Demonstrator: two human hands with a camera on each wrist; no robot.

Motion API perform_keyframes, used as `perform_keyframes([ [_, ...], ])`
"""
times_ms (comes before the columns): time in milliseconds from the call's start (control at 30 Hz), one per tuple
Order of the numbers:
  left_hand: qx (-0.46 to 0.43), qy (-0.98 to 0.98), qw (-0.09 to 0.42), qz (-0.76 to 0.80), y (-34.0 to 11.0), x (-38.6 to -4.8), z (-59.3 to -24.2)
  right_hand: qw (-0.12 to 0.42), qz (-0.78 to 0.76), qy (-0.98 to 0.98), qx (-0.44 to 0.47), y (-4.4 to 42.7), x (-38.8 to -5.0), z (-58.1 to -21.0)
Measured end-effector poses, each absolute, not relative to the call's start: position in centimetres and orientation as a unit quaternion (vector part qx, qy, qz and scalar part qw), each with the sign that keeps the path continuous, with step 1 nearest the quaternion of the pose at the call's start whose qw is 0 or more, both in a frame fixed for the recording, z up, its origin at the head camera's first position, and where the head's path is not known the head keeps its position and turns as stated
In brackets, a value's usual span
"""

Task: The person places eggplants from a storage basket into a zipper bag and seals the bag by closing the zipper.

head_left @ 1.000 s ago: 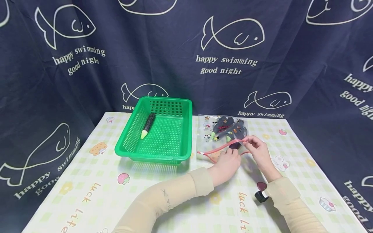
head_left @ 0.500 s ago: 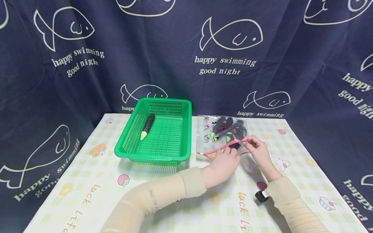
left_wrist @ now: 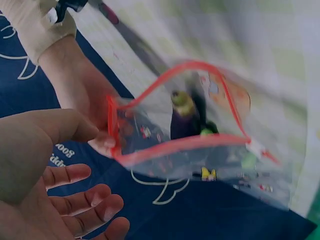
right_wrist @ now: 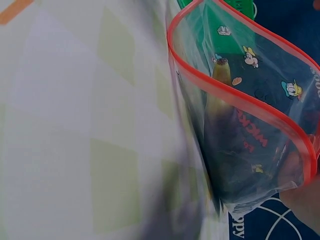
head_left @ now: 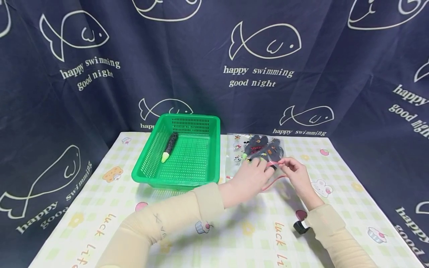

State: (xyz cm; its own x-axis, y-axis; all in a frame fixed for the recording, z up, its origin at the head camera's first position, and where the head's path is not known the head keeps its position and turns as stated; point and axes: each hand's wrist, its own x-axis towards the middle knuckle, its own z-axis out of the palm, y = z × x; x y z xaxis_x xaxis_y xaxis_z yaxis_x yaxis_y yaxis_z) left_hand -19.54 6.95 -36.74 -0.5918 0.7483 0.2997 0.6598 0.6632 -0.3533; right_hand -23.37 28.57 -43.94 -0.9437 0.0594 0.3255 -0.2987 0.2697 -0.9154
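Note:
A clear zip bag (head_left: 234, 163) with red edging and cartoon prints lies on the table, its mouth gaping toward me. Inside are several dark vegetables, including an eggplant (left_wrist: 184, 117) with a yellowish-green cap, plus some pale green ends. My right hand (head_left: 296, 175) pinches the red edge at the right corner of the mouth. Over the bag hovers my left hand (head_left: 249, 178), covering part of the mouth in the head view. In the left wrist view its fingers (left_wrist: 82, 200) are loosely bent and nothing lies between them.
A green slotted basket (head_left: 214, 156) stands left of the bag. One dark, bumpy long vegetable (head_left: 171, 145) with a pale green end lies along its left side. A small black object (head_left: 301, 226) is beside the right sleeve. A dark fish-print curtain (head_left: 201, 67) hangs behind the table.
My left hand has come away from the bag's mouth, leftward and a little farther back over the bag. My right hand keeps its pinch on the red edge.

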Motion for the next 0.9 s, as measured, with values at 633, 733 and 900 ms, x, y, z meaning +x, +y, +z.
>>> perform_keyframes([
  [633,-0.389,-0.897,0.175,0.117,2.8,-23.4,-32.4,0.145,0.598,-0.785,0.07,28.6,-23.3,-44.1],
  [733,-0.381,-0.905,0.152,0.115,1.8,-24.3,-31.7,0.146,0.596,-0.786,0.069,28.7,-23.4,-44.1],
  [900,-0.364,-0.92,0.112,0.098,-0.1,-26.1,-31.1,0.15,0.592,-0.789,0.069,28.6,-23.5,-44.1],
])
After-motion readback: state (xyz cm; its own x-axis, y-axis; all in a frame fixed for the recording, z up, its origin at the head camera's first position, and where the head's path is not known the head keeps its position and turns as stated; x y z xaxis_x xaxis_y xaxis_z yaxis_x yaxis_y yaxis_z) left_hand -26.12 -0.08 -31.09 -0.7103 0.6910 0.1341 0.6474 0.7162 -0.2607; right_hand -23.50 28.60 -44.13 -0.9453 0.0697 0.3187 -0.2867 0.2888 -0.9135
